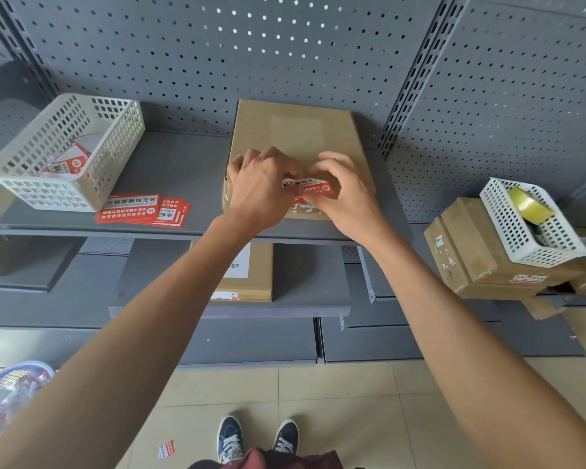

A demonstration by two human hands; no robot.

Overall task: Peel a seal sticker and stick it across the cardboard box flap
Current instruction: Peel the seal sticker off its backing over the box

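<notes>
Two hands are held over the near end of a flat cardboard box lying on a grey shelf against a perforated back panel. A red-and-white seal sticker is pinched between both hands at the box's near edge. The left hand is curled, its fingertips closed on the sticker's left end; the right hand is curled too, thumb and forefinger pinched on the sticker's near right part. Whether the sticker is already touching the cardboard cannot be told. A stack of red stickers is seen on the shelf left of the box, just beside a white basket. Far right, a second white basket holding a yellow tape roll is set on other boxes.
</notes>
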